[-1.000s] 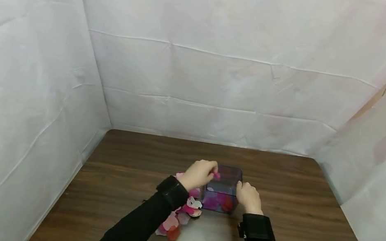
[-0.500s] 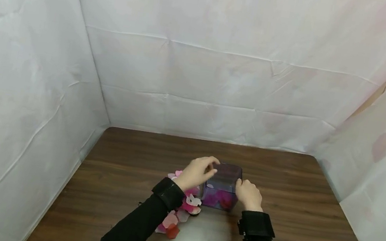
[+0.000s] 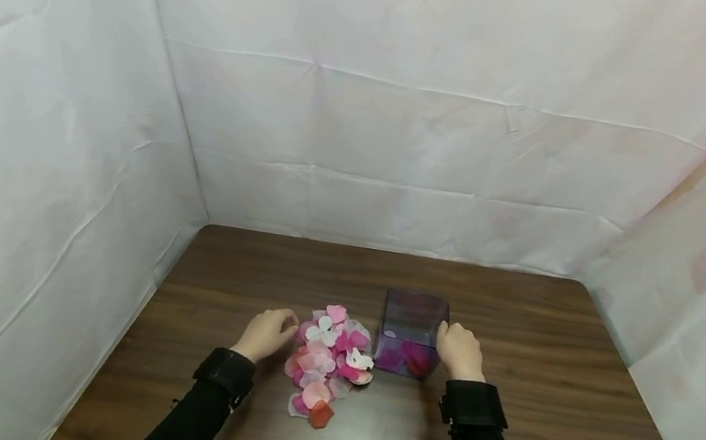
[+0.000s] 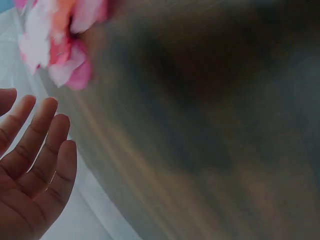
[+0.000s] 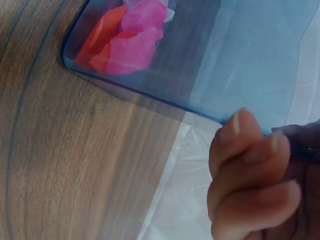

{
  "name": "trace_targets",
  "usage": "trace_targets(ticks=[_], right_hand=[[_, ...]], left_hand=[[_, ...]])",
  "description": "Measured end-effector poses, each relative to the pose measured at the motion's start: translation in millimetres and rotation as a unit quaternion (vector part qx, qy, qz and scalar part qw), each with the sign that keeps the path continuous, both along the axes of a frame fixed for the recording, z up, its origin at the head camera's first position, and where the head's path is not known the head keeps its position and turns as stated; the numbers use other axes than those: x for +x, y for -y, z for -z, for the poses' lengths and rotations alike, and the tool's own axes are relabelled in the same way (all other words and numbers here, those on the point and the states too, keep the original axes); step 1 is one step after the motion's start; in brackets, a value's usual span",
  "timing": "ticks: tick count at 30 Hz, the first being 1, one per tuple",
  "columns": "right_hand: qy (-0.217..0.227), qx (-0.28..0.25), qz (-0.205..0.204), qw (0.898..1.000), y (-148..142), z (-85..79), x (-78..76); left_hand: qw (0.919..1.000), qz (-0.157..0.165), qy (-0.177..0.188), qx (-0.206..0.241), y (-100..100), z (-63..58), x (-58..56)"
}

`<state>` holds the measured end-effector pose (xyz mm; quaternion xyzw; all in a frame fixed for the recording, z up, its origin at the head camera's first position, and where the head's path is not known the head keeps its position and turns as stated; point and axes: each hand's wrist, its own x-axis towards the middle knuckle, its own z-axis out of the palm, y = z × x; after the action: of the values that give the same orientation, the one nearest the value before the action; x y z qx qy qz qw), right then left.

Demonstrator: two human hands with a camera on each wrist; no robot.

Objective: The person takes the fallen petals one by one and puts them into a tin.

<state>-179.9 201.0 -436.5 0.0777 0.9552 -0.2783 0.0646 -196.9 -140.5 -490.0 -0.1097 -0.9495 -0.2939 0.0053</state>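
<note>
A heap of pink, white and red artificial petals (image 3: 319,356) lies on the table, left of a see-through purple box (image 3: 415,320). Several petals (image 5: 135,42) in pink and orange-red lie inside the box, as the right wrist view shows. My left hand (image 3: 267,333) is just left of the heap, palm facing it, with relaxed fingers and nothing in them; in the left wrist view its fingers (image 4: 50,145) are apart from the petals (image 4: 60,40). With curled fingers (image 5: 250,165) and thumb, my right hand (image 3: 462,352) grips the box's right wall at the rim.
The brown wooden table (image 3: 540,339) has white cloth (image 3: 366,131) hanging behind it and at both sides. A few petals (image 3: 320,414) lie loose at the front of the heap. Black cuffs (image 3: 474,404) cover both wrists.
My left hand released a pink petal at the box, then moved left past the heap, uncovering it. My right hand still grips the box's edge.
</note>
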Motion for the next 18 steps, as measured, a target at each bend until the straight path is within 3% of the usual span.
trace_targets(ticks=[3, 10, 13, 18], right_hand=[[0.002, -0.006, 0.000, 1.000, -3.9, -1.6, -2.3], [-0.001, 0.005, 0.005, 1.000, -10.5, -9.6, -4.8], [-0.001, -0.001, 0.000, 1.000, -8.7, -8.9, -3.5], [0.004, -0.012, 0.001, 1.000, -1.5, -0.3, 1.7]], left_hand=[[1.0000, 0.005, 0.006, -0.006, -4.2, 4.0, 1.2], [0.9988, 0.028, -0.030, -0.028, -28.5, 7.2, -7.6], [0.9984, 0.030, -0.017, -0.044, -37.0, 8.8, -8.9], [0.9971, 0.030, 0.007, -0.069, -38.2, 18.3, -1.9]])
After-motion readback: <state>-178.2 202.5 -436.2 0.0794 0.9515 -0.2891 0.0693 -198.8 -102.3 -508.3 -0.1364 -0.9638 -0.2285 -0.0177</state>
